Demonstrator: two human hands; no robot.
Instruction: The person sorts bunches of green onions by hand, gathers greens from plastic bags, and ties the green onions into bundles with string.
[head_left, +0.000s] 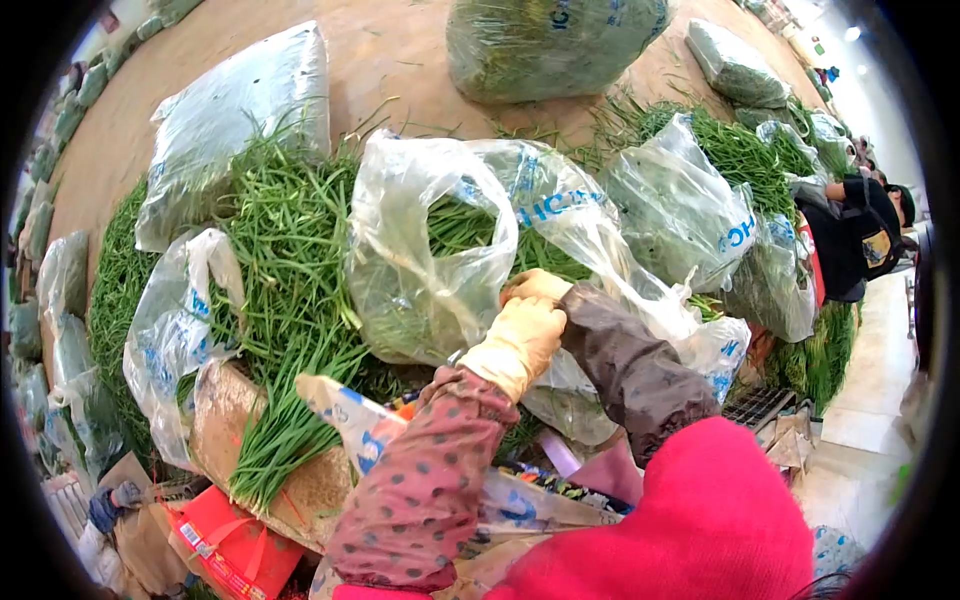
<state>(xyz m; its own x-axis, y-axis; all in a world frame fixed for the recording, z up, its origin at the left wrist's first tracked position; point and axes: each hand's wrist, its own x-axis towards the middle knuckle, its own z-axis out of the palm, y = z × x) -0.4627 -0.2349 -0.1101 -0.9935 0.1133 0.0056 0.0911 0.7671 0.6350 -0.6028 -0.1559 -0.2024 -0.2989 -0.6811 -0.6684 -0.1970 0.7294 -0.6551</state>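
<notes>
At the left end of the tan work surface [410,60], one slumped clear bag [155,340] with blue print, near edge; silvery stuffed bag [245,100] beyond it, toward the far side; red packet [235,545] low, below the worn board [225,410] at the near edge; loose greens [285,260] heaped next, a neater bunch [290,430] lying over the board, stems toward the near left.

Middle: open plastic bag [385,240], greens showing through its mouth; lies just beyond the hands and to their left, crumpled, long axis seems to run far left to near right; left hand [518,342] nearer the wearer, right hand [535,286] a bit farther out, both at the bag's near right side; cream gloves, hands together, left wrist bent over, fingers curled and mostly hidden, can't tell if they pinch plastic; left forearm comes up from the lower left in a dotted sleeve [430,480], right one from the lower right in a dark sleeve [635,360], reaching inward.

Right: another printed bag [675,205], filled; past it, a person in black [860,235] by the right end.
</notes>
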